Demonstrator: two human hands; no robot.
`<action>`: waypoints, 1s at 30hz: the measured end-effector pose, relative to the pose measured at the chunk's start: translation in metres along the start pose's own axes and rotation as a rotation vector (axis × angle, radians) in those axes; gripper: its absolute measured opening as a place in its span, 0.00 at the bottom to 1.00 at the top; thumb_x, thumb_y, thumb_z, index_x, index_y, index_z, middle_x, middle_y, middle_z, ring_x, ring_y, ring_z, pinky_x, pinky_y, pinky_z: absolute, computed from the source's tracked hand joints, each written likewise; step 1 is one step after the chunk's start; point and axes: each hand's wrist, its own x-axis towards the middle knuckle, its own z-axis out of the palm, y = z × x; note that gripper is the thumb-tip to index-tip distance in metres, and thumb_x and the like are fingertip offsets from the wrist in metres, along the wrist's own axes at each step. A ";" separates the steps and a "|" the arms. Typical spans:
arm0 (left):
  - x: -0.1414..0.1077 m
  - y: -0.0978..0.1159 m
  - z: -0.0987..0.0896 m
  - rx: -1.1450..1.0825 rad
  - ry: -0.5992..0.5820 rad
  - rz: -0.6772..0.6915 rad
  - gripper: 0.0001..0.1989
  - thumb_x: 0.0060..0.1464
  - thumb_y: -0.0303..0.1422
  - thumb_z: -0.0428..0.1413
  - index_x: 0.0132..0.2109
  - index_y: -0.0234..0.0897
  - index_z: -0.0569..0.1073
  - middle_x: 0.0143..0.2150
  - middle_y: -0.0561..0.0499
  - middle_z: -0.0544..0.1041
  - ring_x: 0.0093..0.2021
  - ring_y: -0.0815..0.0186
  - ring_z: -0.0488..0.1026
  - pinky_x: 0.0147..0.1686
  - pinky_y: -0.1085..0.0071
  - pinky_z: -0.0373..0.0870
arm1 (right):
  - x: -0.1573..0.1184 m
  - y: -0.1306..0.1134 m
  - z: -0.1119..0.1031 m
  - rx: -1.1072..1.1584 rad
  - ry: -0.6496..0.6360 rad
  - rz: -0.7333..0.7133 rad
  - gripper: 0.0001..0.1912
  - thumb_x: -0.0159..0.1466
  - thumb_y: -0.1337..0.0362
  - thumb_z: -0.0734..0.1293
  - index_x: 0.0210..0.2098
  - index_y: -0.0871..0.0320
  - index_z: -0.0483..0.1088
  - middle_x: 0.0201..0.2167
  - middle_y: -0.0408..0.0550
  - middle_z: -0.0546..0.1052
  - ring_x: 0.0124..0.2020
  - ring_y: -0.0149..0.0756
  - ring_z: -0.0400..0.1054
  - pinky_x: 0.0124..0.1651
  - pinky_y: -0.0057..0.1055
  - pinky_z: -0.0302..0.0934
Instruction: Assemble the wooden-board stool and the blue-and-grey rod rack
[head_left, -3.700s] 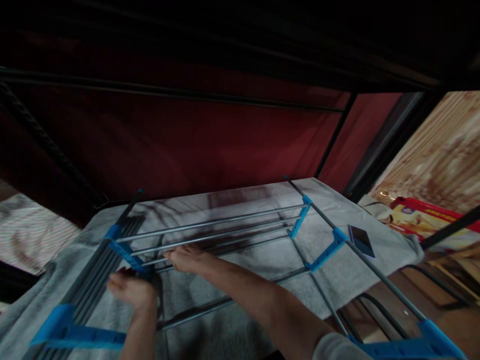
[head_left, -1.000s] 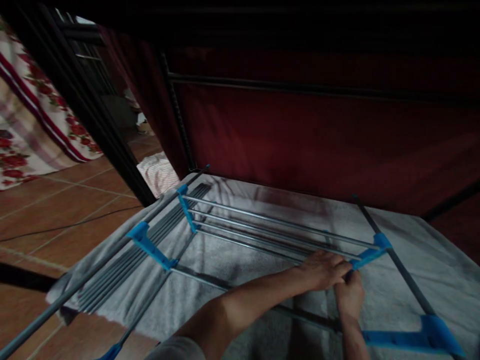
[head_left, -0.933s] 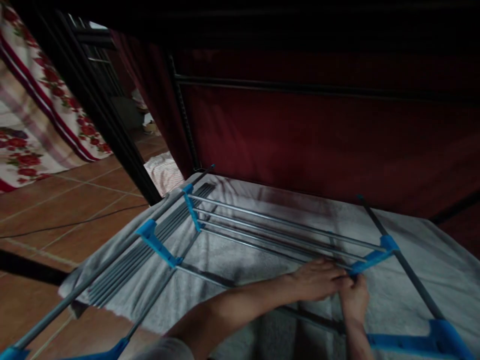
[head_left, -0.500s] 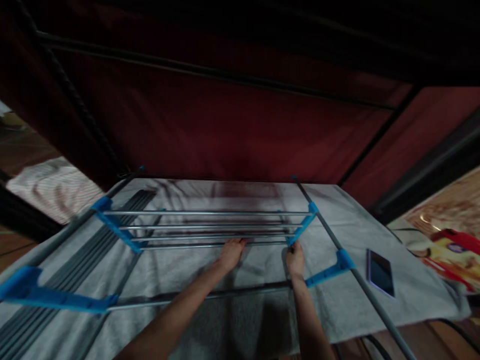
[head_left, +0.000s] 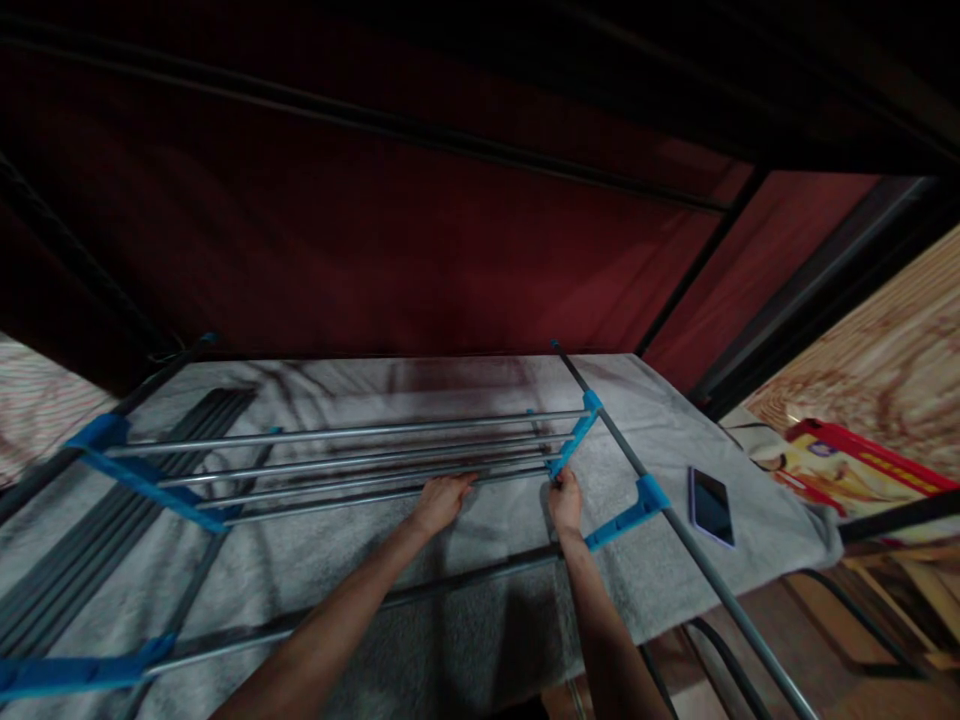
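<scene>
A rack of grey metal tubes (head_left: 360,461) joined by blue plastic brackets (head_left: 626,515) stands over a grey cloth-covered surface (head_left: 487,520). My left hand (head_left: 442,502) has its fingers closed around the nearest crossbar, right of its middle. At that bar's right end, my right hand (head_left: 566,505) is closed at the lower tip of the upper right bracket (head_left: 576,440), on the joint with the upright tube. The fingers of this hand partly hide the joint.
Several loose grey tubes (head_left: 112,525) lie at the left on the cloth. A phone (head_left: 711,506) rests to the right of the rack. Beyond are a red and yellow package (head_left: 862,465) and a dark red fabric panel (head_left: 420,250) behind.
The view has turned to the right, so the rack and phone appear further left. Both hands stay at the same places on the rack.
</scene>
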 end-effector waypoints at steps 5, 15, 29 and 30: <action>0.000 -0.002 0.000 0.008 -0.007 0.022 0.19 0.63 0.33 0.48 0.59 0.44 0.70 0.54 0.49 0.77 0.55 0.60 0.73 0.54 0.67 0.66 | -0.002 -0.005 -0.001 0.007 -0.008 -0.005 0.15 0.51 0.69 0.57 0.36 0.60 0.70 0.30 0.48 0.72 0.34 0.38 0.66 0.42 0.35 0.61; 0.002 -0.002 0.000 -0.006 -0.028 0.042 0.20 0.63 0.33 0.46 0.60 0.44 0.69 0.57 0.50 0.75 0.56 0.60 0.72 0.56 0.67 0.64 | -0.004 -0.011 -0.002 -0.007 -0.006 0.014 0.17 0.52 0.70 0.56 0.38 0.61 0.70 0.32 0.50 0.73 0.36 0.39 0.66 0.46 0.35 0.61; 0.007 -0.004 -0.001 -0.017 -0.090 0.008 0.21 0.64 0.35 0.45 0.60 0.45 0.70 0.57 0.49 0.74 0.58 0.58 0.71 0.56 0.66 0.64 | -0.006 -0.012 -0.002 -0.024 -0.033 0.014 0.19 0.53 0.70 0.56 0.42 0.62 0.70 0.34 0.49 0.74 0.37 0.38 0.66 0.47 0.35 0.61; 0.007 -0.004 -0.001 -0.019 -0.096 0.004 0.21 0.64 0.35 0.45 0.61 0.45 0.70 0.57 0.49 0.74 0.58 0.58 0.71 0.56 0.66 0.64 | -0.006 -0.012 -0.002 -0.027 -0.029 0.015 0.19 0.53 0.71 0.56 0.42 0.62 0.70 0.34 0.49 0.74 0.37 0.38 0.66 0.47 0.35 0.61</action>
